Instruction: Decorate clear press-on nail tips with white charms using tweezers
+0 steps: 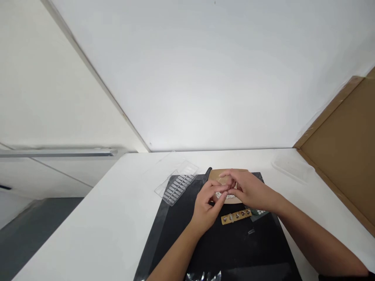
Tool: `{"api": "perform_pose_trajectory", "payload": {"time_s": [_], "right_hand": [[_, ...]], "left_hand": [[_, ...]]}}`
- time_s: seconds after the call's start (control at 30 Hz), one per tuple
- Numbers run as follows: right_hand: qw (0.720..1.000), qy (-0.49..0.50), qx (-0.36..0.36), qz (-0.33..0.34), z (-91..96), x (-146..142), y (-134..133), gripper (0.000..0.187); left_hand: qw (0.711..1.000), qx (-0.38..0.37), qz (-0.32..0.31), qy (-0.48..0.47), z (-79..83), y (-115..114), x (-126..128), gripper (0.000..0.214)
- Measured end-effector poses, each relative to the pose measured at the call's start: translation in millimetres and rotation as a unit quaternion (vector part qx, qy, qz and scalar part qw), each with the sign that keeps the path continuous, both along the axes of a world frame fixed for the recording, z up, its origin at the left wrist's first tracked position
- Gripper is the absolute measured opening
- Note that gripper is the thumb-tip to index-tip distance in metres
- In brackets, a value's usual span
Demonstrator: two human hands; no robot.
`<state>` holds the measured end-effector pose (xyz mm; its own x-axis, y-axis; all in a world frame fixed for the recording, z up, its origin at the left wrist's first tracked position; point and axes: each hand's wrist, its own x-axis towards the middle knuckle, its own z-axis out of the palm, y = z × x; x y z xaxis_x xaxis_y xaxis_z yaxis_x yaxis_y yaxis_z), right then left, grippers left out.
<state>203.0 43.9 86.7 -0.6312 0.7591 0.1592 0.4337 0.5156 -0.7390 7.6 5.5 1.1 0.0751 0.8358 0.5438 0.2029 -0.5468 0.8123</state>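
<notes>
Head view: both hands met over the black mat (205, 249).
Left hand (206, 207): fingers pinched narrow on a tiny nail tip (219, 194).
Right hand (249, 189): fingers curled at the same tip; grip unclear.
Tip: above the mat, beyond the strip (236, 216); probably light, stiff, slippery, best held by its edges.
Tray (178, 182): left of the mat.

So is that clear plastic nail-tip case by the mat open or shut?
Open. The clear case lies flat at the black mat's left corner, its lid spread out behind the tray, leaving the rows of tips uncovered.

No readable text, no labels, no brands, no numbers, no signs anywhere
</notes>
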Motion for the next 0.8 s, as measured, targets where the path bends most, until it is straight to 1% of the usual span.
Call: {"api": "perform_pose_trajectory", "payload": {"time_s": [0.07,0.2,0.3,0.37,0.43,0.5,0.57,0.67,0.73,0.8], "right_hand": [[1.000,0.011,-0.023,-0.001,-0.9,2.3,0.8,0.034],[0.998,0.037,-0.057,0.002,-0.7,9.7,-0.2,0.019],[0.992,0.078,-0.097,0.001,-7.3,10.6,1.2,0.014],[0.981,0.126,-0.149,-0.007,-17.5,7.1,3.9,0.018],[0.959,0.192,-0.206,-0.015,-30.3,1.2,6.8,0.028],[0.944,0.234,-0.232,-0.020,-41.9,-5.0,8.7,0.035],[0.939,0.247,-0.237,-0.020,-49.2,-9.4,9.2,0.038],[0.946,0.244,-0.211,-0.013,-51.0,-11.1,7.7,0.038],[0.958,0.234,-0.165,-0.023,-48.2,-9.8,6.6,0.037],[0.970,0.214,-0.106,-0.048,-44.3,-7.3,6.5,0.036]], "left_hand": [[1.000,-0.010,0.002,-0.001,0.3,0.2,-0.1,0.017],[0.999,-0.040,0.010,-0.019,1.3,-2.1,2.5,0.013],[0.997,-0.065,0.024,-0.033,2.7,-4.5,4.7,0.014],[0.996,-0.069,0.033,-0.041,3.2,-5.4,5.3,0.015],[0.995,-0.067,0.049,-0.047,2.6,-5.3,5.5,0.015],[0.994,-0.059,0.067,-0.055,0.8,-4.5,5.4,0.014],[0.994,-0.046,0.076,-0.064,-1.3,-3.4,5.5,0.014],[0.995,-0.026,0.073,-0.069,-3.4,-2.4,5.5,0.013],[0.995,-0.013,0.081,-0.062,-3.2,-2.2,4.5,0.014],[0.991,0.007,0.127,-0.033,-1.8,-1.4,1.8,0.018]]}}
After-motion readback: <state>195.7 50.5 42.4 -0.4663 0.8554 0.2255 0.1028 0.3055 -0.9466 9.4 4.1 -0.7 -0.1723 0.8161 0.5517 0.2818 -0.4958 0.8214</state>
